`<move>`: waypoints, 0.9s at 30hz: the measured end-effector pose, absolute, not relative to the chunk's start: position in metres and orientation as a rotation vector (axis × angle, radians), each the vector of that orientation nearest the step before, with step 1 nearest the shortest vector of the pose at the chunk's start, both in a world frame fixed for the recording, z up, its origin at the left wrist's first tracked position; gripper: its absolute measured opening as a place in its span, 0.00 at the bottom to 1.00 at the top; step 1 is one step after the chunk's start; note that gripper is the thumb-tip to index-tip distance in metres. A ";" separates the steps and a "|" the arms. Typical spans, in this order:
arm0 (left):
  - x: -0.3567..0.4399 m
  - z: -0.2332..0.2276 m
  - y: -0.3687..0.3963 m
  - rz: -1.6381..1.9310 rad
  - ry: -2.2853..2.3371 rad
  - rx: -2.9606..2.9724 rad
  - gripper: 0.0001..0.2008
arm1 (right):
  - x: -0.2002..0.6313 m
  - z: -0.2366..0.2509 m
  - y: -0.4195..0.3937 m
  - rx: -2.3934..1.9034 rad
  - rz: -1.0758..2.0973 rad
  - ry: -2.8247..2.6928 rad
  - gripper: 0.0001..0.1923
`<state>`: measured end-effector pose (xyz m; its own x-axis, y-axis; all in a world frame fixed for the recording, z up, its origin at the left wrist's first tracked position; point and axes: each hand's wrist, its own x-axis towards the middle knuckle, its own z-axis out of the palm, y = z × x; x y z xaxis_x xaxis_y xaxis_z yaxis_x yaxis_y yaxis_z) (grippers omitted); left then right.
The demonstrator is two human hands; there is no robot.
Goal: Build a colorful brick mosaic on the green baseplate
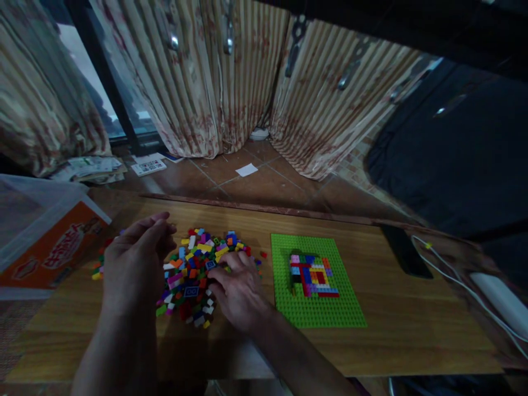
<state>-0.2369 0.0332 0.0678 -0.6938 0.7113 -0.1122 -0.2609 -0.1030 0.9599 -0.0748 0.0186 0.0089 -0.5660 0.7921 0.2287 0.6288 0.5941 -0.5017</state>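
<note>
A heap of loose, many-coloured toy bricks (191,273) covers the left-middle of the wooden table. My left hand (138,250) is raised over the heap's left side, thumb and fingers curled together; what they hold, if anything, is hidden. Reaching into the heap's right side, my right hand (239,286) has its thumb apart from its fingers, the tips among the bricks near a dark blue brick (211,264). To the right lies a green baseplate (346,308), and a flat, roughly square build of coloured bricks (315,276) sits on it.
An orange-labelled clear plastic box (49,242) stands at the table's left end. On the right are a black phone (406,250), a white cable (457,278) and a white power strip (501,302). Striped curtains (231,82) hang beyond the table (396,324).
</note>
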 end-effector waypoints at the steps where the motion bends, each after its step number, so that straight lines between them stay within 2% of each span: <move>1: -0.238 0.068 0.033 1.866 1.511 0.500 0.09 | -0.075 0.010 0.018 -1.137 0.526 -2.394 0.06; 6: -0.244 0.065 0.028 1.876 1.488 0.498 0.12 | -0.069 0.011 0.017 -1.135 0.617 -2.372 0.05; 13: -0.250 0.065 0.024 1.918 1.425 0.500 0.14 | -0.067 0.006 0.018 -1.092 0.577 -2.322 0.09; 21: -0.289 0.079 0.007 2.456 1.321 0.204 0.10 | -0.071 0.000 0.017 -1.033 0.489 -2.377 0.05; 27: -0.279 0.079 0.011 2.384 1.338 0.176 0.09 | -0.079 0.005 0.010 -1.091 0.506 -2.394 0.06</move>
<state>-0.2787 0.0105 0.0791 -0.9124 0.4008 -0.0834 -0.2800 -0.4623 0.8414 -0.0790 0.0102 0.0047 -0.5804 0.7740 0.2531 0.6053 0.6180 -0.5016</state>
